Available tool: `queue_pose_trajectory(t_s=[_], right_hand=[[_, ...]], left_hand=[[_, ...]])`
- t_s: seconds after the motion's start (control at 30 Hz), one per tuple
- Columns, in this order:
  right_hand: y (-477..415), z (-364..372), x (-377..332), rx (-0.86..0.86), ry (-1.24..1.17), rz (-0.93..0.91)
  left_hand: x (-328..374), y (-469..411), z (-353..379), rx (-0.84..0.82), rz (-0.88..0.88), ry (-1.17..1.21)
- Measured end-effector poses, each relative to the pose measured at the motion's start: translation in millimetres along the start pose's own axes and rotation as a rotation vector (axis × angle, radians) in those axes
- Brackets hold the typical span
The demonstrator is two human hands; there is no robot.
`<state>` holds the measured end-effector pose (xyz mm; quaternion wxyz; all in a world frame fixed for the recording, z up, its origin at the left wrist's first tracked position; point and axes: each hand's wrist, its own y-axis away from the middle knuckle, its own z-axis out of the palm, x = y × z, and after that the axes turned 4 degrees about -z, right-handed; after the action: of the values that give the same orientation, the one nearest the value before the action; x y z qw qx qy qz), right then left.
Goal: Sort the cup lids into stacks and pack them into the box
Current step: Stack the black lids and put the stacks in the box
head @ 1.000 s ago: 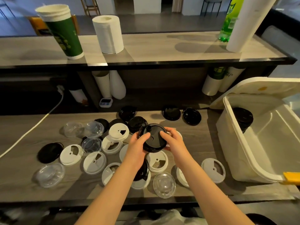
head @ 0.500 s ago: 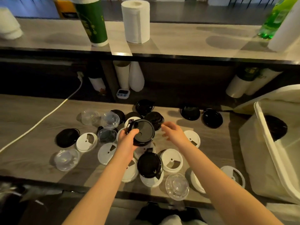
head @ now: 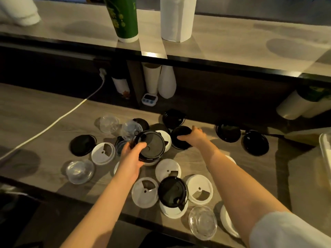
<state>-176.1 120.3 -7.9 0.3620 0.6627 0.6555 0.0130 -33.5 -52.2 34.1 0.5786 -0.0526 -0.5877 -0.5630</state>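
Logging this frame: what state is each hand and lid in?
Left hand: grips held black lid, off the counter.
Right hand: fingers curl round far black lid, lying on the counter.
Front black lid: resting on a white lid.
Clear lid: lying on counter, untouched.
Paper roll: upright.

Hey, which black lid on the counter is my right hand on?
The black lid just right of the black stack in your left hand: your right hand grips it. The other loose black lids lie untouched.
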Motion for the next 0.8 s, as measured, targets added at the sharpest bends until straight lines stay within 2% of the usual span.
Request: queue_pose_trajectory(t_s=[0.1,0.3,0.6,0.7,0.8], right_hand=[[-1,8,6,0.010,0.055,-0.012],[12,16,22,0.150,-0.299,0.012],[15,18,30,0.210,-0.408,0.035],[12,14,28,0.194,-0.314,0.029],[7,7,23,0.070,-0.109,0.023]], left_hand=[[0,0,0,-0.002,0.011,-0.007],[-4,-2,2,0.005,-0.007,-0.026],[-8,-2,5,0.001,-0.030,-0.055],[-8,0,4,-0.002,-0.023,-0.058],[-6,1,3,-0.001,-0.015,-0.051]])
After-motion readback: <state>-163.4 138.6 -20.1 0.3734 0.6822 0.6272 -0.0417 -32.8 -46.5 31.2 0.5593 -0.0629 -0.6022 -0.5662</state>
